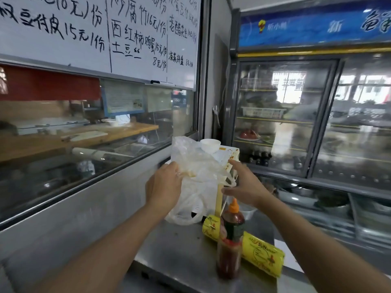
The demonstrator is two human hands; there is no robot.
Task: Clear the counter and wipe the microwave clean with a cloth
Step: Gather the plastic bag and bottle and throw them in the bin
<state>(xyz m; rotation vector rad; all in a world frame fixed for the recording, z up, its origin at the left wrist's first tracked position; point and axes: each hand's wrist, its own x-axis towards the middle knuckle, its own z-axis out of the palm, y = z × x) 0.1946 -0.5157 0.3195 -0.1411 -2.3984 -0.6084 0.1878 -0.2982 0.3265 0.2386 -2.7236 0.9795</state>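
A crumpled clear plastic bag [196, 166] with brown stains hangs over the front of a cream-coloured microwave [229, 154] on the steel counter [179, 246]. My left hand [164, 185] grips the bag's left side. My right hand [243, 185] is at the bag's right edge by the microwave's stained corner, fingers spread and touching the plastic. A small white cup [210, 144] stands on top of the microwave. The microwave's door is mostly hidden by the bag.
A sauce bottle [230, 237] with an orange tip stands at the counter's front, with a yellow roll of bags [254, 248] lying behind it. A glass kitchen window [84, 144] is to the left. A glass-door fridge [296, 115] stands to the right.
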